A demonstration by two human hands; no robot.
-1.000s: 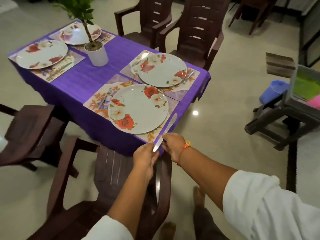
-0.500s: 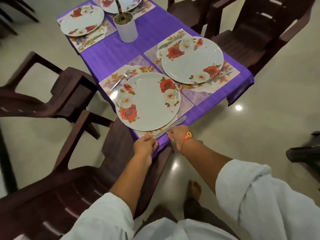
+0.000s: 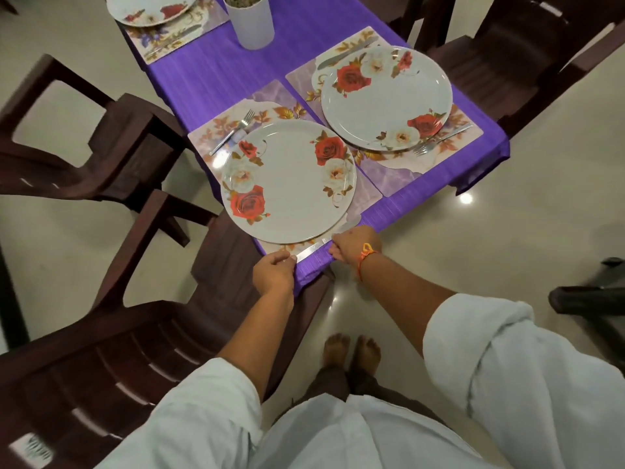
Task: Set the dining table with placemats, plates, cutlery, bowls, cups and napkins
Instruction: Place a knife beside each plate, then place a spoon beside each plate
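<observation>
Knife point(image 3: 313, 247): lies at near edge of table, on the thin strip of placemat point(image 3: 367, 194) showing betw. near plate point(image 3: 289, 181) & the cloth's drop. Runs slantwise, handle end to your L, blade tip poking out past R hand, just beside plate rim. Plain steel, slim, flat. Small stamp near mid-length, too small to read.

L hand point(image 3: 274, 274): fingertips pinch the handle end.
R hand point(image 3: 355, 245): knuckles up, fingers curled over the blade section. Reads as a grasp, tho underside is hidden.

Step in hand, my read: squaring knife alongside plate. Doing it well:
- Little room there, so keep the whole length on the mat, nothing overhanging the table edge.
- Line it up w/ the mat's near edge, not w/ the slant it has now.
- Lay it flat before letting go, both ends together.
- Don't shove the plate; it sits close to the edge already.

Outward: fork point(image 3: 233, 132) on same mat, opposite side of plate. Far plate point(image 3: 385, 96) has far knife point(image 3: 345, 55) & far fork point(image 3: 443, 140) flanking it the same way, so match that. Purple tablecloth point(image 3: 209, 72), white pot point(image 3: 252, 22) mid-table, brown chair point(image 3: 152, 333) under L arm. No bowls, cups or napkins in view.
</observation>
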